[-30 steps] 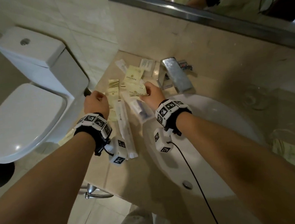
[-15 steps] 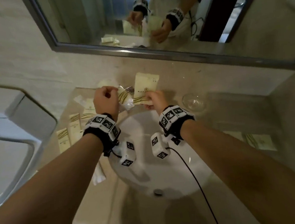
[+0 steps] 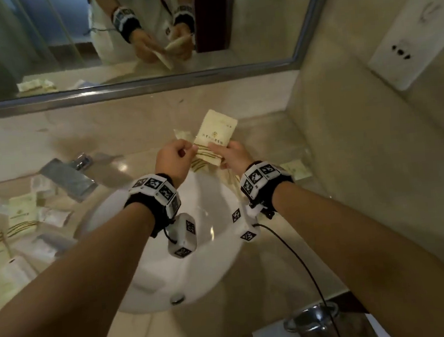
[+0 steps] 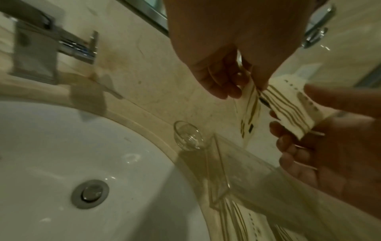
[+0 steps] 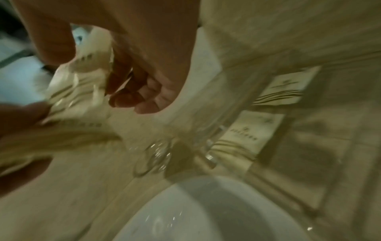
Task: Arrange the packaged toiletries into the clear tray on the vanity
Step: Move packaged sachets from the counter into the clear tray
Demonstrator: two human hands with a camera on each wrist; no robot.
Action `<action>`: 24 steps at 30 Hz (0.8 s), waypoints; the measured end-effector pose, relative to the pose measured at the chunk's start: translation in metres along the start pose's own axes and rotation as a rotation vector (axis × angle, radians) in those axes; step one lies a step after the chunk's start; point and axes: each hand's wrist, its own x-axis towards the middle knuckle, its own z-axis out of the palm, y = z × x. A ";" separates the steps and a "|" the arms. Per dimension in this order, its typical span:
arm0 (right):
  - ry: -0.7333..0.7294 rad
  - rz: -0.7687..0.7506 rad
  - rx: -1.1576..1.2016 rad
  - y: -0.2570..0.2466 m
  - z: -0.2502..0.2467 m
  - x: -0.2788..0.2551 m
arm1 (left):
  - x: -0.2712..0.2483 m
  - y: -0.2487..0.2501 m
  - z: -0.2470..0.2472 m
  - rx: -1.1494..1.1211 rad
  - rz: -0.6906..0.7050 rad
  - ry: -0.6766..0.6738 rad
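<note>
My right hand point(image 3: 232, 155) grips a large cream packet point(image 3: 217, 139) with gold stripes, held upright over the sink's far rim. Beside it my left hand point(image 3: 173, 159) pinches a second cream packet point(image 3: 183, 136), mostly hidden behind the first. From the left wrist, the left hand's packet point(image 4: 250, 110) hangs down next to the right hand's packet point(image 4: 288, 110). The clear tray point(image 4: 218, 171) lies below them on the vanity, right of the sink. In the right wrist view two packets point(image 5: 247, 130) lie flat in the tray.
A small glass dish point(image 4: 187, 137) stands between the sink rim and the tray. The white basin point(image 3: 196, 251) fills the middle, with the faucet point(image 3: 67, 179) at its left. Several more packets point(image 3: 21, 215) lie on the left counter. The mirror point(image 3: 122, 29) is behind.
Both hands lifted packets from the left pile and carried them rightward over the basin to above the tray side. The head view swung right with them.
</note>
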 end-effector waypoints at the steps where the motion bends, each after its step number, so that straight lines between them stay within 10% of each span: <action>1: 0.040 0.005 0.007 0.003 -0.015 0.000 | 0.002 0.005 0.010 0.040 0.018 -0.025; 10: 0.361 0.299 -0.049 0.035 -0.118 0.016 | 0.010 0.022 0.071 0.111 0.006 -0.096; 24: 0.293 0.641 0.222 0.081 -0.117 0.027 | 0.012 -0.003 0.088 0.057 -0.053 -0.062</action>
